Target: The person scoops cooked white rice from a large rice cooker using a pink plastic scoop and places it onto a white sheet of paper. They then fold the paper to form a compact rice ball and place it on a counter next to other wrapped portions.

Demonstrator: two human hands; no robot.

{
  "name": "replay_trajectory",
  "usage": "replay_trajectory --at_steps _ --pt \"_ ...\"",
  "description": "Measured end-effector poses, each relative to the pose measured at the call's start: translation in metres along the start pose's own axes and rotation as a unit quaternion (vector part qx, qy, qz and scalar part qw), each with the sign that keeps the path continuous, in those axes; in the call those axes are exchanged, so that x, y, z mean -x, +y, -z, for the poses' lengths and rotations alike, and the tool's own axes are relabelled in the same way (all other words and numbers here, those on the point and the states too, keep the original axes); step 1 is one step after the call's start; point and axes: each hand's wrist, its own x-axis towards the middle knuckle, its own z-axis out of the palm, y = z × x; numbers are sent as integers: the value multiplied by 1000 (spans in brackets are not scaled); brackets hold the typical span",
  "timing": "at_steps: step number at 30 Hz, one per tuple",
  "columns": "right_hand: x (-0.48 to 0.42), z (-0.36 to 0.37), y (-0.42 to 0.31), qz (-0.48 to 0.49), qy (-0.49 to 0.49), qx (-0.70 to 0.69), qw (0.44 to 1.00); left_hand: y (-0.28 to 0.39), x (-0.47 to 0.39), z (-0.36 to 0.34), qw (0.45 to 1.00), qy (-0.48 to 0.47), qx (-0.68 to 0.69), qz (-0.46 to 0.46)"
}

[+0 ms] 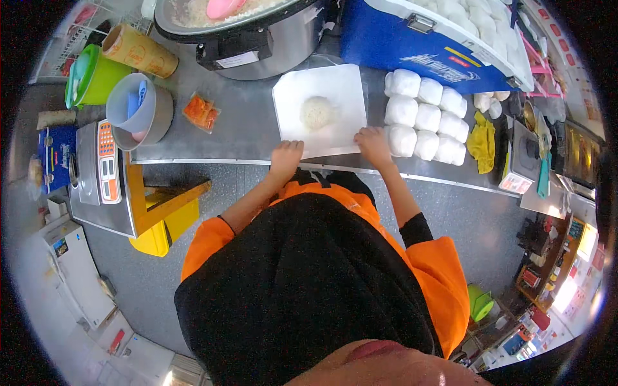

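A rounded mound of cooked rice (317, 113) lies on a sheet of white wrapping paper (295, 91) on the metal worktop (231, 130). My left hand (287, 158) is at the sheet's near left corner, its fingers closed on the edge. At the near right corner, my right hand (373, 145) grips the paper too. Right of the sheet stand rows of white wrapped packets (401, 112), close to my right hand. Beyond the paper is a large rice cooker (285, 43), open, with rice and a pink scoop (225, 6) in it.
A small bag of orange-red food (201, 113) lies left of the paper. Farther left are nested plastic containers (163, 113), a digital scale (109, 164) and a green tub (99, 79). A blue cooler box (374, 43) holding more white packets stands behind; a yellow cloth (481, 144) lies right.
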Motion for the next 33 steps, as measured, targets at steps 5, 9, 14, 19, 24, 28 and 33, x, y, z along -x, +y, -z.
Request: replay_trajectory --at_steps 5,9,14,19,24,28,33 --pt "29 1 2 -28 54 -107 992 -24 28 0 992 65 57 -94" --pt "28 6 -7 -150 110 -230 955 -35 37 -5 954 92 282 34" --pt "-25 -29 -21 -342 147 -314 874 -22 -13 -7 878 135 297 350" --pt "-42 -34 -6 -347 -5 -107 932 -33 -18 -6 953 69 44 292" --pt "-78 -22 40 -297 -30 -151 942 -54 4 -39 994 58 88 6" --pt "-129 -41 47 -126 152 -134 971 -13 -13 -15 984 -2 26 -178" --pt "-189 -36 -2 -104 6 -66 992 -17 -9 -30 982 -8 -18 -189"
